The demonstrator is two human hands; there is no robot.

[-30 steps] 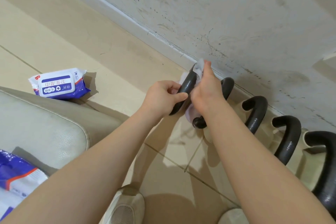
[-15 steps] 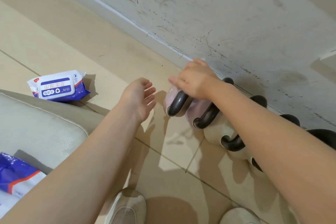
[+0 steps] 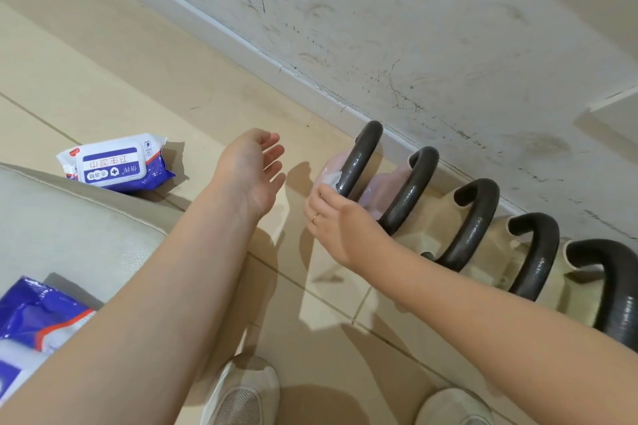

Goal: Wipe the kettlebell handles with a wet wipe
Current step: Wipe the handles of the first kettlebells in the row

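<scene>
Wet wipe [image 3: 330,179] is pinched in right hand [image 3: 340,228] against leftmost kettlebell handle [image 3: 359,157], frame centre. Left hand [image 3: 251,172] is held open, empty, just left. Wipe pack [image 3: 115,162] is lying mid-left.

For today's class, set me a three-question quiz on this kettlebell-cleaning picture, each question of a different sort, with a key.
1. True or false: the left hand is gripping a kettlebell handle.
2. How many dark kettlebell handles stand in the row along the wall?
3. Multiple choice: where is the wet wipe?
A. lying on the floor by the wipes pack
B. pinched in the right hand against the leftmost handle
C. draped over the cushion

Key: 1. False, it hovers open, touching nothing. 2. Five. 3. B.
</scene>
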